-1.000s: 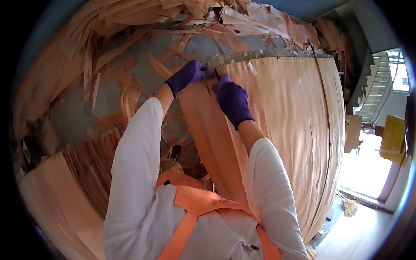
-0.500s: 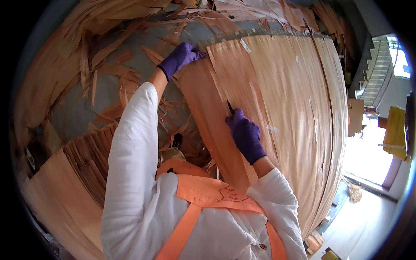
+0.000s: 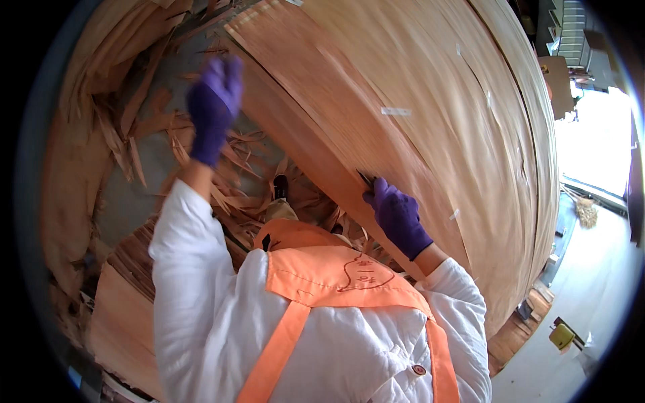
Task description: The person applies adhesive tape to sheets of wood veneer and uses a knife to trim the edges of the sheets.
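My left hand (image 3: 213, 111) in a purple glove is raised at the left edge of the veneer stack, fingers stretched out and slightly blurred, with nothing visible in them; whether it touches the edge is unclear. My right hand (image 3: 396, 215), also gloved, is closed on a dark, thin-bladed knife (image 3: 365, 178), its tip on the sheet along a darker reddish strip. The large stack of thin wood veneer (image 3: 470, 161) fills the upper right, pale across most of its surface, with short white tape pieces (image 3: 396, 111) stuck on it.
Torn veneer scraps (image 3: 124, 141) lie on the grey floor (image 3: 138, 171) at left, around my shoe (image 3: 281, 188). Another veneer stack (image 3: 121, 316) is at lower left. At right are a straw broom (image 3: 586, 212), a yellow object (image 3: 563, 336), a bright doorway (image 3: 591, 144) and stairs (image 3: 572, 37).
My right hand has drawn the knife down along the veneer. My left hand has left its hold on the top edge and moved left. The view has shifted, putting the stack higher in frame.
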Demonstrator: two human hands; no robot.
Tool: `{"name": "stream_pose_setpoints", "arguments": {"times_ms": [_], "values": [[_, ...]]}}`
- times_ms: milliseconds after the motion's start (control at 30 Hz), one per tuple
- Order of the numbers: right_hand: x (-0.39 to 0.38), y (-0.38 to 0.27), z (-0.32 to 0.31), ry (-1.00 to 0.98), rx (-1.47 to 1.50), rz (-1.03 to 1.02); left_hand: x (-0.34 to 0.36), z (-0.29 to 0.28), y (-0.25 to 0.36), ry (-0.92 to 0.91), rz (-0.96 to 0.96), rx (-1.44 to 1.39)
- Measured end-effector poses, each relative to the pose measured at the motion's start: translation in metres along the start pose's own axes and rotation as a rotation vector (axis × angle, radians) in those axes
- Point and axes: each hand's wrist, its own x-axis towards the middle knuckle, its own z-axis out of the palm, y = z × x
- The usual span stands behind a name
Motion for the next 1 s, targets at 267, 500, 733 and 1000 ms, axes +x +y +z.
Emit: {"name": "stream_pose_setpoints", "arguments": {"times_ms": [267, 500, 733, 1000], "values": [[-0.022, 0.014, 0.001, -0.069, 0.035, 0.013, -0.155, 0.070, 0.082, -0.300, 0.021, 0.145], [-0.148, 0.112, 0.045, 0.007, -0.030, 0.048, -0.151, 0.089, 0.066, -0.345, -0.149, -0.068], [-0.265, 0.199, 0.081, 0.033, -0.156, 0.123, -0.138, 0.100, 0.043, -0.365, -0.259, -0.207], [-0.285, 0.221, 0.092, 0.266, 0.137, 0.095, -0.231, 0.124, 0.094, -0.461, -0.572, -0.811]]}}
